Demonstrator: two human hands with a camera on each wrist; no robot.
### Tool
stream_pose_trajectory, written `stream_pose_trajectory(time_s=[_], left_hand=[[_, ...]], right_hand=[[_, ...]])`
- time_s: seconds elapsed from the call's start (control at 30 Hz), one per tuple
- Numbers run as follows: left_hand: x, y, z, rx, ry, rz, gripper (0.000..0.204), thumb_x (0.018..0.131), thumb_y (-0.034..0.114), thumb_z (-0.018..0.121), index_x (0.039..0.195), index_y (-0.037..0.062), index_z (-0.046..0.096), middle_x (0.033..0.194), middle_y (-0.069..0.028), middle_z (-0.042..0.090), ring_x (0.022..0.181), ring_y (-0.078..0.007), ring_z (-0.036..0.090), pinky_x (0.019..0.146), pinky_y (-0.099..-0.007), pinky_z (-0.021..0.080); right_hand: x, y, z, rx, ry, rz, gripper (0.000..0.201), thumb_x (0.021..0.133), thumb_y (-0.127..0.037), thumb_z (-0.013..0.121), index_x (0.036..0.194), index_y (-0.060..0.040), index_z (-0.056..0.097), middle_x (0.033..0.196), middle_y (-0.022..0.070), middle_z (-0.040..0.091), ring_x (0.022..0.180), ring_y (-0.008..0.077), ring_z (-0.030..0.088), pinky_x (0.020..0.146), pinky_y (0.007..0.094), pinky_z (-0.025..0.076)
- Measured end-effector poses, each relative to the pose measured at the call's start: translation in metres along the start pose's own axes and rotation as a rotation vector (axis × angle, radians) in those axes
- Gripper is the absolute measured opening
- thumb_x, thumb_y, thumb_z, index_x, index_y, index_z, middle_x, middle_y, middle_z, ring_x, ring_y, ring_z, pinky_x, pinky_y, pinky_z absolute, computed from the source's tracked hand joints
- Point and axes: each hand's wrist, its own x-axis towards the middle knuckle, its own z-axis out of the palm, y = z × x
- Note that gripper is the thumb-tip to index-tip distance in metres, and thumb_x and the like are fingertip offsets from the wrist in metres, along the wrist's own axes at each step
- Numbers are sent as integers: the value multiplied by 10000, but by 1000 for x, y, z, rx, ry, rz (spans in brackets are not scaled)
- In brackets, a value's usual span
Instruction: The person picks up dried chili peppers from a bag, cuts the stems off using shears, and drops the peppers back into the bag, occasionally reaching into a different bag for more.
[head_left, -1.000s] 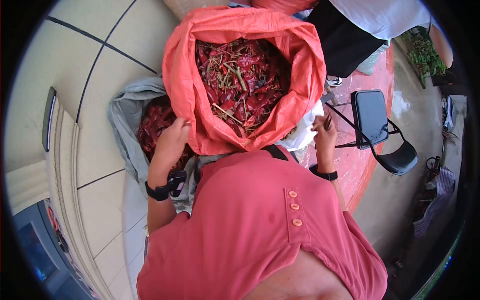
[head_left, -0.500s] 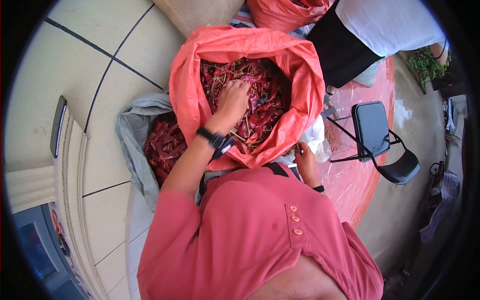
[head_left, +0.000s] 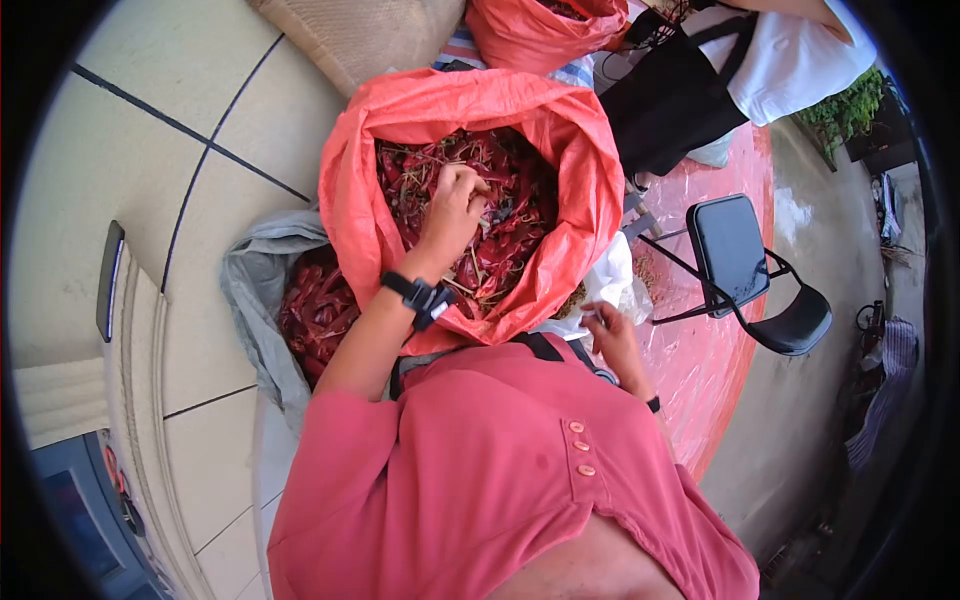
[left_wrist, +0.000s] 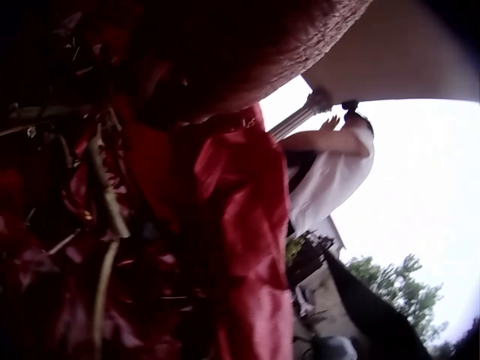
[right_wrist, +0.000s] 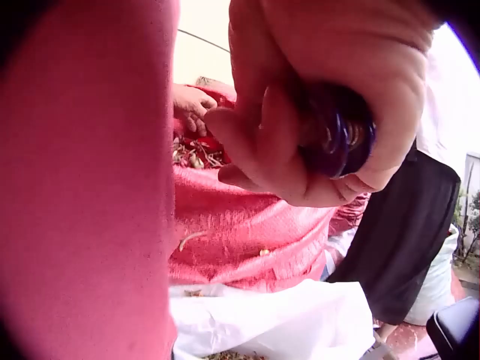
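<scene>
A large red woven sack (head_left: 345,170) stands rolled open in front of me, full of dark red dried chilies (head_left: 515,215) mixed with pale stems. My left hand (head_left: 452,215) reaches over its near left rim, with bent fingers down at the chilies; I cannot tell whether they pinch one. In the left wrist view that hand hangs dark above the chilies and a thick pale stem (left_wrist: 105,285). Off the sack's right side, my right hand (head_left: 615,335) grips scissors, whose dark blue handle loops (right_wrist: 337,135) show among the curled fingers in the right wrist view.
A grey sack (head_left: 255,310) of chilies leans at the left. White plastic (head_left: 610,275) lies right of the red sack, near a black folding chair (head_left: 735,250). Behind are another red sack (head_left: 540,45), a tan sack (head_left: 360,40) and a person in white (head_left: 800,60).
My left hand has moved from the sack's left rim in over the chilies, then shifted slightly left. The right hand has come down and inward toward my body, still holding the scissors.
</scene>
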Motion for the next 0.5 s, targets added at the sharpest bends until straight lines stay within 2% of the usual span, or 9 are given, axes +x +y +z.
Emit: stream_pose_trajectory(time_s=[0.03,0.1,0.17,0.27,0.37,0.4,0.5], left_hand=[[-5,14,-8,4,-27,62,213,740,-96,581,913,27,568,1069,-118,518,957,-305,583,804,-388,496],[-18,45,-23,7,-79,187,235,712,-117,580,893,33,575,1086,-109,523,984,-289,579,816,-359,497],[-33,64,-25,-12,-151,225,238,695,-131,565,870,30,578,1093,-110,527,989,-293,580,858,-360,487],[-49,77,-28,55,-243,305,209,706,-108,580,871,21,571,1088,-110,550,982,-297,580,870,-377,479],[-57,79,-32,101,-214,452,85,811,3,566,893,-5,586,1074,-116,573,934,-274,585,802,-357,473],[-59,76,-34,128,-250,476,76,816,10,569,884,-8,597,1111,-115,575,946,-276,580,810,-356,465],[-64,72,-38,51,-275,463,210,791,31,626,992,-2,574,1120,-134,571,1018,-288,575,883,-355,459]], right_hand=[[9,-14,2,21,-7,-26,229,910,-145,587,1081,2,630,787,33,622,471,68,461,441,219,371],[39,-21,14,130,41,-199,232,920,-173,584,1073,-4,629,767,3,586,440,50,401,414,204,308],[43,-82,18,438,-90,24,214,927,-196,584,1060,-36,635,717,-43,530,430,29,341,396,201,234],[62,-117,33,614,-323,55,198,931,-220,598,1041,-60,637,653,-82,471,424,17,290,391,202,187],[65,-130,48,522,-421,-2,189,904,-223,656,986,-55,632,706,-63,520,502,12,369,439,193,249],[62,-131,56,508,-348,-88,142,899,-206,668,942,-75,632,705,-79,528,544,2,372,480,185,259],[58,-127,57,442,-285,-144,113,909,-195,659,910,-86,628,719,-87,532,585,-1,373,515,181,265]])
